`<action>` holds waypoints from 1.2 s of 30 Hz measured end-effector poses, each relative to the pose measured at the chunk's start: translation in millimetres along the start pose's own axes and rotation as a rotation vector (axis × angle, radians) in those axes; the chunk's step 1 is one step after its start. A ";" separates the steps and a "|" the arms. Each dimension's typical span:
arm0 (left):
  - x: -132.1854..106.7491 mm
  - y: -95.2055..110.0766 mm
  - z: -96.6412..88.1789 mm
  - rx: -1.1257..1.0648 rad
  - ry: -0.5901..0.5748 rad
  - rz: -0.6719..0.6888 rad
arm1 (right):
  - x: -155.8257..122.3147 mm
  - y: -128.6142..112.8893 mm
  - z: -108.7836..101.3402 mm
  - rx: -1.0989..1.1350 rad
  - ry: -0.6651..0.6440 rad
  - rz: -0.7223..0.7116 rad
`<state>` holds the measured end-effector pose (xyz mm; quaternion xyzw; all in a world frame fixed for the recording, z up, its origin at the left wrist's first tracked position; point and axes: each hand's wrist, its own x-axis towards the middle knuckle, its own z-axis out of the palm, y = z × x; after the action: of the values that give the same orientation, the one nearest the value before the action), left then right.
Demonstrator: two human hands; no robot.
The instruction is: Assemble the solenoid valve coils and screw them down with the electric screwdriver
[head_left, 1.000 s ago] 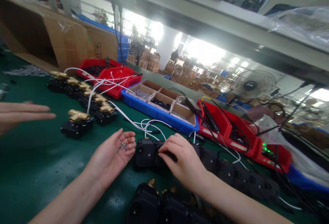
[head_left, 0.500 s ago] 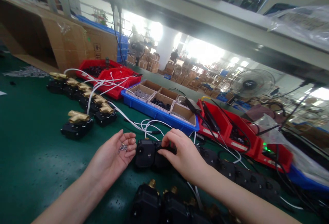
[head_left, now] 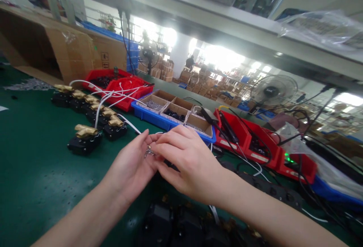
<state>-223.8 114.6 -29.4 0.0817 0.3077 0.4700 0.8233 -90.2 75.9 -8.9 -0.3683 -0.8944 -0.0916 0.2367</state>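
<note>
My left hand (head_left: 136,167) is palm up and cupped, holding a little heap of small silver screws (head_left: 149,152). Over that palm, my right hand (head_left: 184,160) reaches in with bent fingers, its fingertips at the screws. What lies between those fingertips is too hidden to make out. Both hands largely cover the black housings behind them. Closer to me stands a row of black valve actuators (head_left: 159,220), dark and partly under my right forearm. Several brass-topped black units (head_left: 85,139) stand to the left, with white cables running from them.
A blue tray (head_left: 170,124) with cardboard compartments holds screws and black parts. Red bins (head_left: 124,105) stand behind at left, and more red bins (head_left: 235,141) at right, with a black electric screwdriver (head_left: 229,126). A cardboard box (head_left: 82,50) lies at back left; a shelf (head_left: 170,9) spans overhead.
My right hand has left the black housing and moved left onto my left palm. The left hand has shifted slightly right and up, still cupping the screws.
</note>
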 end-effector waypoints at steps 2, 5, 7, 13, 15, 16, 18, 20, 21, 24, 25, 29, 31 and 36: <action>-1.0 -7.3 16.3 -0.046 -0.019 -0.057 | 7.4 -1.0 -2.7 -0.145 -0.049 -0.007; 1.8 -17.0 31.7 -0.127 -0.029 -0.104 | 11.3 3.0 -9.0 -0.251 -0.144 0.013; 3.6 -21.4 35.9 -0.155 -0.021 -0.112 | 8.9 6.3 -13.4 -0.273 -0.208 0.027; -1.7 -30.5 32.3 -0.055 -0.045 -0.119 | -11.5 11.4 -10.5 -0.206 -0.103 0.041; -3.3 -33.3 28.6 -0.012 -0.052 -0.112 | -19.1 11.9 -9.3 -0.121 0.013 0.052; -3.3 -34.2 26.5 0.018 -0.056 -0.105 | -23.3 12.1 -10.1 -0.055 0.090 0.064; -1.5 -34.1 22.1 0.083 -0.039 -0.072 | -33.5 13.6 -13.9 0.120 0.232 0.129; 1.8 -31.5 18.0 0.120 0.014 -0.012 | -46.9 17.0 -17.4 0.257 0.290 0.244; 3.5 -29.5 16.3 0.122 0.049 0.021 | -54.6 19.4 -17.8 0.286 0.284 0.294; 7.0 -24.5 12.5 0.097 0.087 0.079 | -78.5 27.3 -10.5 0.252 0.170 0.314; 7.3 -23.9 11.8 0.090 0.082 0.081 | -85.4 29.4 -5.9 0.216 0.124 0.277; 6.3 -26.3 11.4 0.056 0.071 0.039 | -101.6 33.4 12.3 0.011 0.026 0.133; 5.7 -28.2 12.1 0.044 0.082 0.014 | -103.4 34.2 17.6 -0.054 0.022 0.109; 4.2 -30.1 13.7 0.071 0.095 -0.010 | -103.7 36.7 23.2 -0.124 0.064 0.049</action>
<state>-192.5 103.8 -33.1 0.0872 0.3633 0.4580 0.8066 -8.7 46.1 -80.4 -0.4009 -0.8697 -0.1528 0.2439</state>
